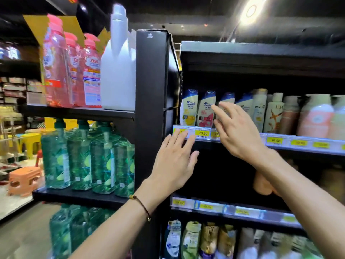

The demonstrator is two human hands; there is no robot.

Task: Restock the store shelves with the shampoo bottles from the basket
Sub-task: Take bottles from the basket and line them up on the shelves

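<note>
Head view, store aisle. Row of shampoo bottles (242, 109) stands at the front edge of the upper shelf (261, 53) of a black unit. All are upright, long axis vertical, caps up, front labels facing out toward the aisle. From the left: yellow-labelled bottle (188, 107), red-labelled bottle (206, 111), third bottle (228, 99) largely covered by fingers, then further brands to the right, blurred toward the frame edge. Right hand (240, 133) is raised in front of the row, fingers straight and spread wide, holding nothing. Its index tip lies over the right edge of the red-labelled bottle and the other fingers over the third bottle; contact cannot be confirmed. Left hand (174, 163) sits lower, palm away from the camera, fingers straight and slightly fanned, empty. Its fingertips overlap the price strip (203, 133) below the yellow-labelled bottle. Cord bracelet (142, 206) on the left wrist. More bottles (190, 240) stand upright on a lower shelf. The adjoining unit to the left holds pink bottles (74, 71), a white jug (119, 68) and green pump bottles (80, 156).
</note>
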